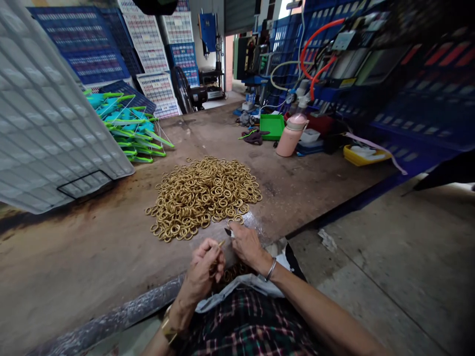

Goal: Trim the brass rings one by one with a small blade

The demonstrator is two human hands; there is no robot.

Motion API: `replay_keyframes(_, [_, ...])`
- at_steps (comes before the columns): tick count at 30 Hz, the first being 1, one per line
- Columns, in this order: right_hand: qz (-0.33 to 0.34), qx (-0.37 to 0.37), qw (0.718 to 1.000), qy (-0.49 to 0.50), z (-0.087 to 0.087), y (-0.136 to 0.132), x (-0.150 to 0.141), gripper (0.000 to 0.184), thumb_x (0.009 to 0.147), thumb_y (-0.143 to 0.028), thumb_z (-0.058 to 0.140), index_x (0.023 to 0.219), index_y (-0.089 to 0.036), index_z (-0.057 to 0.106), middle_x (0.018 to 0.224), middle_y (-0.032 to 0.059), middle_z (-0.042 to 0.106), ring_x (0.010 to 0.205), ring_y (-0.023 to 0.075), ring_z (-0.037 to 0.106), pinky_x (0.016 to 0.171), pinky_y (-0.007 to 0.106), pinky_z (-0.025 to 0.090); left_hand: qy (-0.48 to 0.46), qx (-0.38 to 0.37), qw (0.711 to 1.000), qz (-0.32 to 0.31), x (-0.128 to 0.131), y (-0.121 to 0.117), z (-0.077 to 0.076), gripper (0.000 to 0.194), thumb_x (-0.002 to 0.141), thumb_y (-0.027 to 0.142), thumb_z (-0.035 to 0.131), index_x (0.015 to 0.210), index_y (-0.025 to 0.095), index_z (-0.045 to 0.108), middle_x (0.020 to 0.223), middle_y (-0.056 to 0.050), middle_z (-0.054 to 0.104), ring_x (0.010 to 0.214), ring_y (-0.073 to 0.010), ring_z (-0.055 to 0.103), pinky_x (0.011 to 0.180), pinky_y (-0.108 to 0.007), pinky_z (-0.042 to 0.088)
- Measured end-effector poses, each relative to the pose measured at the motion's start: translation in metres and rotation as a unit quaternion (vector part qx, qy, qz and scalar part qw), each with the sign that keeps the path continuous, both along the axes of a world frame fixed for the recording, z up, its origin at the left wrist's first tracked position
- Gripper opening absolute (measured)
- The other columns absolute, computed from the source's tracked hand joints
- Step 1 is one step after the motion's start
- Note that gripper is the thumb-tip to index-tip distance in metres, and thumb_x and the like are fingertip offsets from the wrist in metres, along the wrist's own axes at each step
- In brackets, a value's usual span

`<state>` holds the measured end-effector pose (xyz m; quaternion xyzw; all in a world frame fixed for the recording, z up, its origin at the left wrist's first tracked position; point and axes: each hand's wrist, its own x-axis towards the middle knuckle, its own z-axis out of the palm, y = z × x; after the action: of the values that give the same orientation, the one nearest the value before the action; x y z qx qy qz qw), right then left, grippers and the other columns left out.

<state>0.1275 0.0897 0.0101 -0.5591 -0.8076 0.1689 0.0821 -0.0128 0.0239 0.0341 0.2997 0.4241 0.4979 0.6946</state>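
A heap of brass-coloured rings (206, 193) lies on the brown worktable (308, 193) in front of me. My left hand (205, 264) is closed near the table's front edge, and a ring (221, 243) shows edge-on between thumb and fingers. To its right, my right hand (245, 241) is closed around a small dark pointed tool (228, 232), of which only the tip shows. The right fingertips are by the ring at the heap's near edge; I cannot tell whether they touch it. Below both hands, more rings (235, 271) lie in an open pale bag (241, 283) on my lap.
A grey-white ribbed plastic crate (55, 113) stands at left, beside a pile of green and turquoise plastic pieces (129, 123). Toward the back right are a green tray (272, 127), a pink bottle (292, 136) and a yellow dish (365, 154). Stacked crates (148, 44) stand behind.
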Motion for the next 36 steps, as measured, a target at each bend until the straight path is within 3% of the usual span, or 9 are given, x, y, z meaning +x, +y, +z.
replay_keyframes(6, [-0.060, 0.022, 0.997, -0.035, -0.006, 0.011, 0.001, 0.022, 0.083, -0.024, 0.046, 0.105, -0.020, 0.046, 0.094, 0.0073, 0.064, 0.080, 0.0180, 0.061, 0.064, 0.025, 0.036, -0.088, -0.077, 0.991, 0.060, -0.002, 0.008, -0.007, 0.026, 0.074, 0.037, 0.062, 0.073, 0.016, 0.048, 0.071, 0.001, 0.056, 0.045, -0.0036, 0.044, 0.036, -0.014, 0.027])
replay_keyframes(13, [-0.062, 0.042, 0.996, -0.046, -0.006, 0.016, -0.003, 0.020, 0.081, -0.017, 0.045, 0.101, -0.019, 0.049, 0.093, 0.0079, 0.065, 0.076, 0.0194, 0.063, 0.059, 0.026, 0.036, -0.168, -0.123, 0.974, 0.084, -0.008, 0.011, -0.016, 0.026, 0.067, 0.027, 0.068, 0.086, 0.018, 0.053, 0.063, 0.003, 0.055, 0.043, -0.0044, 0.044, 0.035, -0.013, 0.024])
replay_keyframes(18, [-0.048, 0.038, 0.996, -0.067, -0.002, 0.013, -0.003, 0.024, 0.080, -0.010, 0.040, 0.100, -0.018, 0.051, 0.093, 0.0083, 0.065, 0.076, 0.0207, 0.062, 0.059, 0.027, 0.034, -0.215, -0.146, 0.960, 0.104, -0.012, 0.013, -0.017, 0.022, 0.065, 0.027, 0.070, 0.070, 0.012, 0.054, 0.066, -0.002, 0.057, 0.051, -0.0064, 0.050, 0.034, -0.011, 0.024])
replay_keyframes(25, [0.085, 0.017, 0.996, -0.004, -0.003, 0.007, 0.010, 0.025, 0.076, -0.013, 0.047, 0.099, -0.021, 0.053, 0.096, 0.0043, 0.063, 0.085, 0.0175, 0.058, 0.066, 0.025, 0.033, -0.203, -0.153, 0.959, 0.123, -0.014, 0.013, -0.018, 0.021, 0.064, 0.018, 0.069, 0.068, 0.013, 0.049, 0.064, 0.000, 0.055, 0.046, -0.0031, 0.045, 0.032, -0.009, 0.020])
replay_keyframes(30, [-0.013, 0.022, 0.997, 0.067, -0.003, 0.008, 0.014, 0.019, 0.083, -0.022, 0.046, 0.100, -0.018, 0.051, 0.092, 0.0051, 0.063, 0.081, 0.0167, 0.058, 0.067, 0.024, 0.034, -0.150, -0.131, 0.970, 0.140, -0.015, 0.014, -0.018, 0.028, 0.063, 0.026, 0.071, 0.069, 0.015, 0.047, 0.058, 0.005, 0.049, 0.039, -0.0009, 0.039, 0.032, -0.009, 0.020])
replay_keyframes(36, [-0.029, 0.020, 0.999, -0.005, -0.001, 0.003, -0.001, 0.019, 0.086, -0.029, 0.044, 0.100, -0.020, 0.050, 0.098, 0.0058, 0.059, 0.082, 0.0175, 0.057, 0.066, 0.026, 0.034, -0.039, -0.092, 0.984, 0.145, -0.012, 0.014, -0.017, 0.034, 0.062, 0.039, 0.071, 0.074, 0.016, 0.048, 0.057, 0.008, 0.045, 0.038, -0.0010, 0.038, 0.032, -0.011, 0.020])
